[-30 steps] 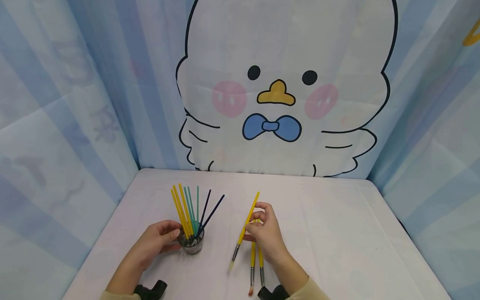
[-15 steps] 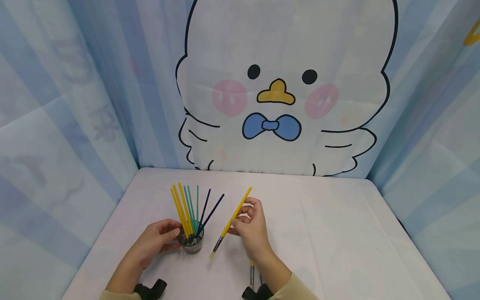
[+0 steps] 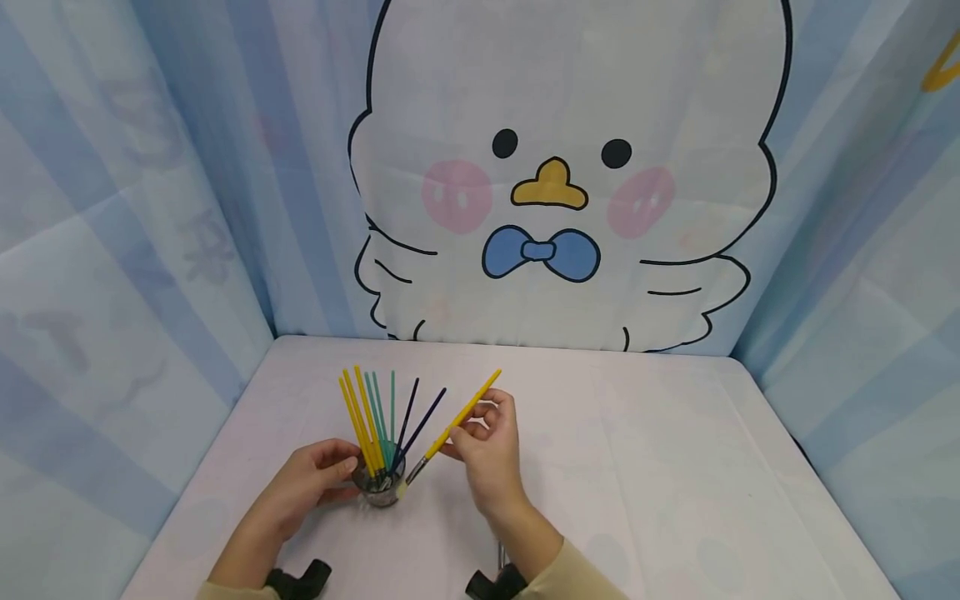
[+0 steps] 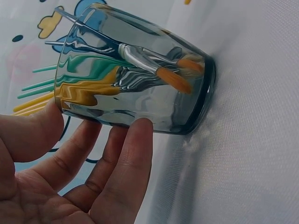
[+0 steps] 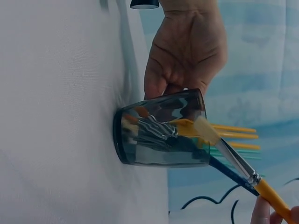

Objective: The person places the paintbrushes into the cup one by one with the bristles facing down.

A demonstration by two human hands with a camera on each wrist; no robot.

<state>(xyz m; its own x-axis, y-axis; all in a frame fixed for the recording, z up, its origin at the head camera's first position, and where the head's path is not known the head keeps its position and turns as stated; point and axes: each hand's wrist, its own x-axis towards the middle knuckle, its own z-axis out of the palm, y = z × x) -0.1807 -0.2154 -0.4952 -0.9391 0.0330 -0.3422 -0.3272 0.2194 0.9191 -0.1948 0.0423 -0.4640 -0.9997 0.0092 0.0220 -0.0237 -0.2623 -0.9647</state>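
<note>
— Head view first: which way does the yellow brush [image 3: 455, 425] point?

— I see its long axis slanting, bristles down-left at the rim of the glass cup [image 3: 381, 485], handle tip up-right toward the backdrop.

— And the grips?

— My right hand [image 3: 486, 450] pinches it mid-handle; my left hand [image 3: 311, 483] curls round the cup, holding it upright on the table [image 3: 675, 467].

— Room?

— Open cloth lies right of my hand; other brushes [image 3: 375, 421] fan from the cup.
</note>
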